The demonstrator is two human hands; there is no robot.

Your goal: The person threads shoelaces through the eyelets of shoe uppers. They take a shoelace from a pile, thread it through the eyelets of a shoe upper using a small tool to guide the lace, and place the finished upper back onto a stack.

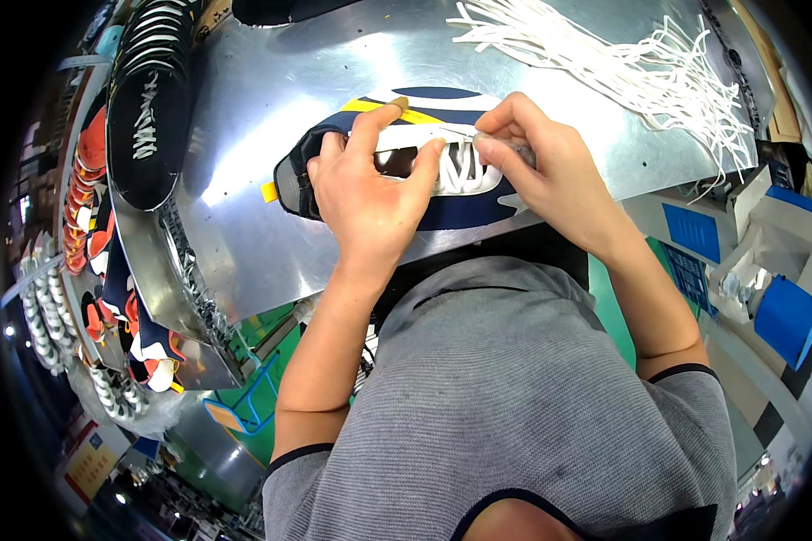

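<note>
A navy, white and yellow shoe upper (460,215) lies on its side on the metal table, its dark padded collar to the left. White shoelace (461,177) crosses the right part of its lacing opening; a dark gap shows in the left part. My left hand (367,194) grips the upper near that gap, thumb at the opening and fingers over the far side. With thumb and forefinger, my right hand (555,171) pinches white lace at the far eyelet edge. Its remaining fingers are curled, and the lace tip is hidden.
Loose white laces (604,68) are heaped at the far right of the metal table (262,261). A black laced shoe upper (144,135) lies at the left edge. Orange and navy pieces (90,153) hang farther left. Blue-and-grey bins (785,316) stand at right.
</note>
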